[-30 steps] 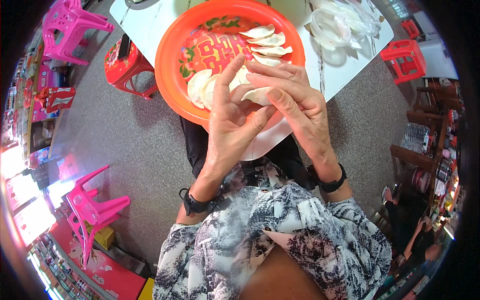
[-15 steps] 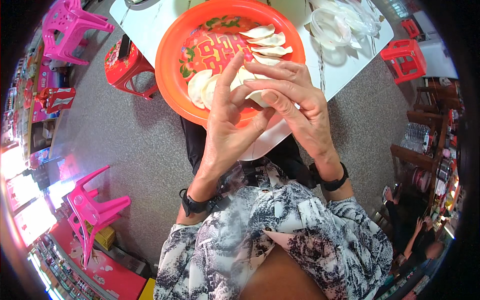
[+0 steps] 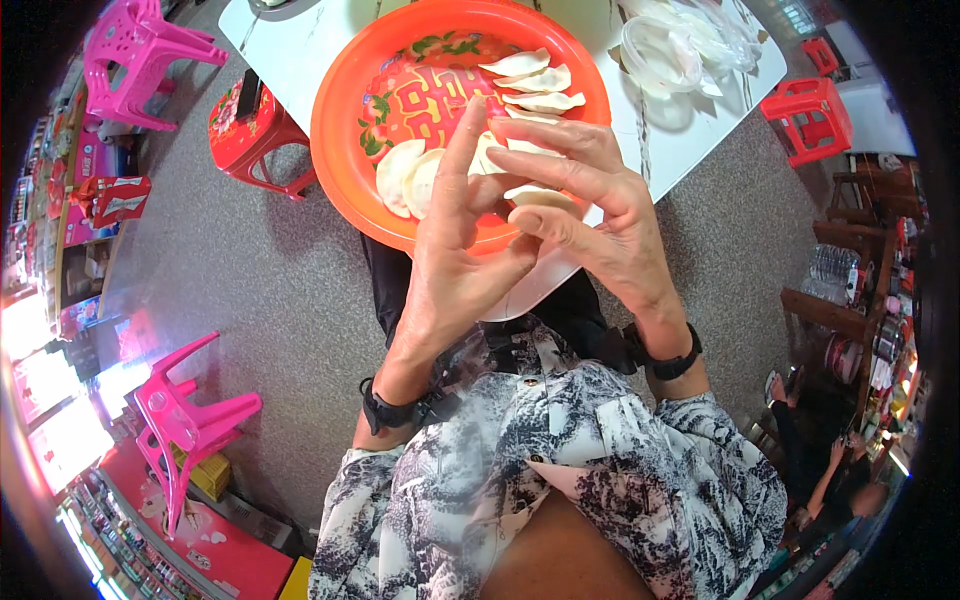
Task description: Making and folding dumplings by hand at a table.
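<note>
A pale half-moon dumpling (image 3: pixel 541 196) shows between the thumb and fingers of my right hand (image 3: pixel 610 215), partly covered by them. Close against it on the left is my left hand (image 3: pixel 450 235), its index finger pointing up and its thumb stretched apart from the other fingers. Where the left fingertips meet the dumpling is hard to see. Both hands are over the near side of a big orange-red round tray (image 3: pixel 338 195) with a floral pattern. More dumplings lie inside: several in a row (image 3: pixel 543 102) along the right side and others (image 3: pixel 398 178) at the near left.
The tray stands on a white marbled table (image 3: pixel 690 125). Clear plastic bags and round lids (image 3: pixel 668 55) lie at its right. A red patterned stool (image 3: pixel 255 130) with a dark object on it is at the left, pink plastic chairs (image 3: pixel 195 420) farther out. A red stool (image 3: pixel 808 120) stands right.
My right hand has shifted slightly right and its thumb has lowered, so more of the dumpling shows. My left fingers have spread a little; the tray has not moved.
</note>
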Motion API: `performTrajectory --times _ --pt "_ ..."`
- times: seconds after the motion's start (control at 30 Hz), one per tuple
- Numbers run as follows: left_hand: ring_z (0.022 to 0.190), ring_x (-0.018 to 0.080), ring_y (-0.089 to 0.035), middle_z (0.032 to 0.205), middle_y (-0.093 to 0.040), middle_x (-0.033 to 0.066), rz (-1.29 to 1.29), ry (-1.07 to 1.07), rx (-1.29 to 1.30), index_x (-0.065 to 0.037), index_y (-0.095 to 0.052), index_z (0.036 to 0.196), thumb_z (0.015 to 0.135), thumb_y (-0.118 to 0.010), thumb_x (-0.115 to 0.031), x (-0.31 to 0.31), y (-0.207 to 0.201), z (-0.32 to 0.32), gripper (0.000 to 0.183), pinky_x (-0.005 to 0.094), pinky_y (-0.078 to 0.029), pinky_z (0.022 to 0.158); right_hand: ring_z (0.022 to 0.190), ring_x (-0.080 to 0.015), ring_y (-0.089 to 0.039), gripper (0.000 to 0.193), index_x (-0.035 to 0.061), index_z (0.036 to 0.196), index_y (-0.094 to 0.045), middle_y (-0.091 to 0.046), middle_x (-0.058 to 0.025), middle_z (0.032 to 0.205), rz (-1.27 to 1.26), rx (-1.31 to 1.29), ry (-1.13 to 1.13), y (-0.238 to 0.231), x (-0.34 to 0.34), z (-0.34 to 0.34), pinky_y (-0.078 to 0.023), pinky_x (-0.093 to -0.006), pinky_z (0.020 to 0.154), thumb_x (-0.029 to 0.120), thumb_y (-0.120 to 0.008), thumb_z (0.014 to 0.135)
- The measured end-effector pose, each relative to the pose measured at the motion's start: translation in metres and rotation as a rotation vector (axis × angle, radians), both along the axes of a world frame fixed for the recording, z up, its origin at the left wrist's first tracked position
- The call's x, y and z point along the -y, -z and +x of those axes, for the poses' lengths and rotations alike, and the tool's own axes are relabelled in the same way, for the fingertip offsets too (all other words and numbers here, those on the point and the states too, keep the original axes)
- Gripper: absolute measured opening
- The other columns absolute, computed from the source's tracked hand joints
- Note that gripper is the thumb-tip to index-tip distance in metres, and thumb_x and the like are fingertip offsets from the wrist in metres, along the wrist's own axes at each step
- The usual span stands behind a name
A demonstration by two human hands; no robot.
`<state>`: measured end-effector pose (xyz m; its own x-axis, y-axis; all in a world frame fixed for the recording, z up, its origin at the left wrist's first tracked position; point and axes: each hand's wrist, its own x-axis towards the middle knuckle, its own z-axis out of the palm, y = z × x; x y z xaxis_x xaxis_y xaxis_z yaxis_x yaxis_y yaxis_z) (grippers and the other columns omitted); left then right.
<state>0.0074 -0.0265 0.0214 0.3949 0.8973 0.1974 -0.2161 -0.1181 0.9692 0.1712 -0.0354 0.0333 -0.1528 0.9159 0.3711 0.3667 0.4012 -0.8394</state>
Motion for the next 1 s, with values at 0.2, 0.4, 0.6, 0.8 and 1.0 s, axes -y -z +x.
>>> performTrajectory --times 0.2,0.4,0.6,0.8,1.0 --pt "0.095 0.0156 -0.062 0.104 -0.063 0.0097 0.025 -0.016 -0.066 -0.008 -0.01 0.153 0.077 -0.065 0.009 0.001 0.003 0.003 0.095 0.029 -0.049 0.083 0.109 -0.0228 -0.05 0.023 0.0113 0.107 -0.073 -0.067 -0.0026 0.118 -0.015 -0.057 -0.017 0.004 0.003 -0.002 -0.039 -0.0369 0.098 0.017 -0.066 0.086" --pt "0.092 0.016 -0.063 0.1 -0.064 0.0105 0.044 -0.011 -0.069 -0.008 -0.01 0.153 0.076 -0.067 0.005 0.0 0.004 -0.003 0.096 0.0292 -0.049 0.082 0.11 -0.0221 -0.051 0.025 0.0106 0.107 -0.073 -0.066 -0.0033 0.12 -0.025 -0.055 -0.06 0.0 0.003 0.0 -0.038 -0.0354 0.1 0.018 -0.07 0.083" --pt "0.085 0.0162 -0.063 0.094 -0.065 0.0115 0.063 -0.016 -0.209 -0.008 -0.009 0.153 0.074 -0.066 0.004 -0.001 -0.006 -0.006 0.098 0.03 -0.051 0.077 0.123 -0.023 -0.046 0.041 0.0129 0.11 -0.072 -0.06 -0.0041 0.129 -0.056 0.063 -0.038 -0.01 0.001 0.004 -0.034 -0.0374 0.107 0.026 -0.077 0.072" --pt "0.081 0.0193 -0.063 0.1 -0.065 0.0137 0.072 -0.019 -0.234 -0.008 -0.01 0.153 0.071 -0.063 0.006 -0.001 -0.005 -0.003 0.099 0.0319 -0.052 0.076 0.12 -0.0225 -0.046 0.031 0.0131 0.104 -0.075 -0.061 -0.0029 0.126 -0.012 0.072 -0.019 -0.011 0.0 0.001 -0.036 -0.0372 0.104 0.024 -0.074 0.076" --pt "0.097 0.0221 -0.063 0.126 -0.056 0.0168 0.162 -0.065 -0.275 -0.005 -0.014 0.152 0.07 -0.064 0.006 -0.002 -0.004 -0.001 0.097 0.0322 -0.051 0.082 0.106 -0.021 -0.048 0.019 0.0108 0.097 -0.076 -0.069 -0.0009 0.112 0.057 0.061 -0.018 -0.009 -0.001 -0.002 -0.039 -0.033 0.097 0.02 -0.069 0.081"
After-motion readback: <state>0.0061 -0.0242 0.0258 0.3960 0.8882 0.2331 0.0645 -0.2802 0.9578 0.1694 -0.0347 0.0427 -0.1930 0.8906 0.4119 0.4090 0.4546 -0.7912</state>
